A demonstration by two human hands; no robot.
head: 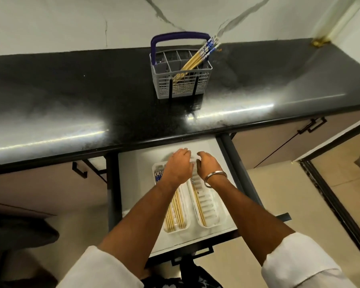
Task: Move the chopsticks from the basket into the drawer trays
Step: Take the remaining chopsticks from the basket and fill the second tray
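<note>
Both hands — left hand [178, 168], right hand [208, 166] — rest over the drawer trays [214, 206], fingers curled (grip unclear); chopsticks [176, 213] lie beneath the wrists.

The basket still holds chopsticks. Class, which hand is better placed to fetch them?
Probably the right hand: the chopsticks lean toward the right side of the basket. Both hands are over the trays, so the margin is small.

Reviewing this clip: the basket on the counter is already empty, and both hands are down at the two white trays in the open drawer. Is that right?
Not quite. The head view shows the basket still holding a bundle of chopsticks leaning toward its right side. The rest stands: the left hand and right hand are at the far ends of the two white trays in the open drawer.
</note>
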